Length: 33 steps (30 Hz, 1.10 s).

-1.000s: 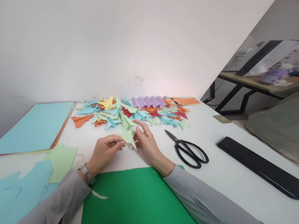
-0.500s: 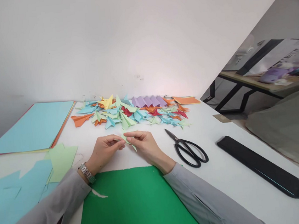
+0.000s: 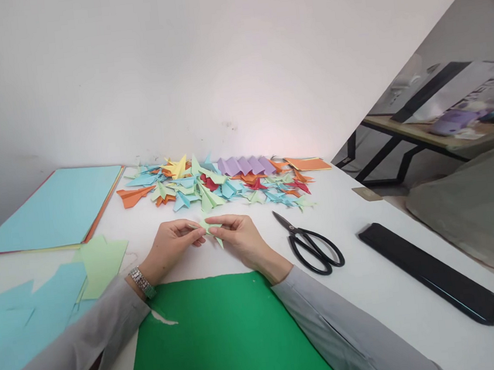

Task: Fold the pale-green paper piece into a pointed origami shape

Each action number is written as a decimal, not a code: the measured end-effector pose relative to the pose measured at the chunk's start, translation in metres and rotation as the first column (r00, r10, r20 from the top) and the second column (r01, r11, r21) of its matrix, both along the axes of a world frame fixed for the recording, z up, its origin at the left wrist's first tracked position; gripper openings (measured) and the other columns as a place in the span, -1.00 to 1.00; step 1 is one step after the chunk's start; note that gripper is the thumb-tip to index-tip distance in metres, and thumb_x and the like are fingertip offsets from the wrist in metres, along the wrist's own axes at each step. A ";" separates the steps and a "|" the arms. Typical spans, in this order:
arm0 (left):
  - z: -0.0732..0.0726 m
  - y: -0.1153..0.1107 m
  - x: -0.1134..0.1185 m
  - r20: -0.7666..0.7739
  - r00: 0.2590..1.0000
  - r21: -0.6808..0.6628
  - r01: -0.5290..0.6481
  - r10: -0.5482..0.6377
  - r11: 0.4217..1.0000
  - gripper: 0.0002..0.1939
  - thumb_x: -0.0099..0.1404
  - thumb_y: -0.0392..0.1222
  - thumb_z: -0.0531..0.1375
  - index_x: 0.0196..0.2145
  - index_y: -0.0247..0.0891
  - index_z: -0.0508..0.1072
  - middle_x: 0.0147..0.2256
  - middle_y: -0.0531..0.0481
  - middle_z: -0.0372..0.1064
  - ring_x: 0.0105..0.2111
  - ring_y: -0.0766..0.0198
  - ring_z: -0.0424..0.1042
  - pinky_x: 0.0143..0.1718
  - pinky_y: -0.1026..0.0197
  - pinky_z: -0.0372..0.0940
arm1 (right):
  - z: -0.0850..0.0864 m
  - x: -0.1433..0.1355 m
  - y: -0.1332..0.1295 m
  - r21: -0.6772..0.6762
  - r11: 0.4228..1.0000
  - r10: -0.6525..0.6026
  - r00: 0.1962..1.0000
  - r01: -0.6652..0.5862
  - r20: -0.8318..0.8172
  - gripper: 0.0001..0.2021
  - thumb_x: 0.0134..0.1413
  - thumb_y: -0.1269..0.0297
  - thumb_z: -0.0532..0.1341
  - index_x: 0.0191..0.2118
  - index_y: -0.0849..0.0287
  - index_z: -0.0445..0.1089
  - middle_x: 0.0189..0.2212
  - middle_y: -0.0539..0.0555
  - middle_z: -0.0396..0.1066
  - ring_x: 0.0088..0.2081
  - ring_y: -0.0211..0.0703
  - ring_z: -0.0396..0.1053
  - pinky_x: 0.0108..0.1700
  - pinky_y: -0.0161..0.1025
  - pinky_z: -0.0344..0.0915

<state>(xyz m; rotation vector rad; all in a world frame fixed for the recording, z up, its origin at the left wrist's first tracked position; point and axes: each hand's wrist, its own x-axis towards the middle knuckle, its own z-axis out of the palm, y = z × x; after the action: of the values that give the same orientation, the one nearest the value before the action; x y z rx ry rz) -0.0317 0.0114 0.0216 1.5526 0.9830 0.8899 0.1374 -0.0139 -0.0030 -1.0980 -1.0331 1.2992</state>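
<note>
A small piece of folded light green paper (image 3: 210, 225) is pinched between my two hands, above the white table. On its left side my left hand (image 3: 174, 243) grips it with thumb and fingers. My right hand (image 3: 240, 238) holds the other side, thumb in front and fingers behind. One pointed end of the paper hangs below my right thumb. Just behind the hands lies a pile of folded paper shapes (image 3: 209, 196) in blue, green, orange, red and yellow. A green sheet (image 3: 227, 334) lies under my forearms.
Black scissors (image 3: 310, 243) lie right of my right hand, and a long black case (image 3: 430, 271) farther right. Blue sheets (image 3: 55, 208) are stacked at the back left, with loose green paper (image 3: 100, 265) in front. A purple pleated paper (image 3: 245, 166) stands by the wall.
The green paper has tilted slightly between my fingers, and its hanging point has shifted a little left and up. Both hands keep their hold.
</note>
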 end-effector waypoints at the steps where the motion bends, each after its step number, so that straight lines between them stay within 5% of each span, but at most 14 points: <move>1: 0.000 0.000 0.000 0.000 1.000 -0.004 0.004 -0.004 1.000 -0.83 0.08 -0.10 0.30 -0.48 -0.27 0.53 -0.55 0.02 0.50 -0.51 0.30 0.46 -0.39 0.26 0.38 | 0.001 0.000 0.000 -0.004 1.000 0.001 1.000 -0.001 0.004 -0.65 -0.33 0.19 0.44 -0.29 0.19 0.59 -0.66 -0.05 0.38 -0.58 -0.32 0.15 -0.45 -0.25 0.05; 33: -0.006 0.002 -0.001 0.147 0.988 -0.122 -0.027 0.045 0.992 -0.70 0.07 -0.06 0.35 -0.46 -0.29 0.34 -0.62 0.02 0.46 -0.59 0.30 0.46 -0.48 0.26 0.36 | 0.007 -0.003 -0.003 0.001 1.000 -0.007 0.998 0.007 0.066 -0.64 -0.32 0.19 0.42 -0.29 0.21 0.59 -0.69 -0.08 0.34 -0.60 -0.34 0.12 -0.46 -0.27 0.09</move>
<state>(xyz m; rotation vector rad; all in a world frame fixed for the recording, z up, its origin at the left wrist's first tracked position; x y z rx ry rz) -0.0324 0.0135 0.0154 1.3505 0.9415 0.9417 0.1342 -0.0165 0.0036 -1.1495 -1.0780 1.2640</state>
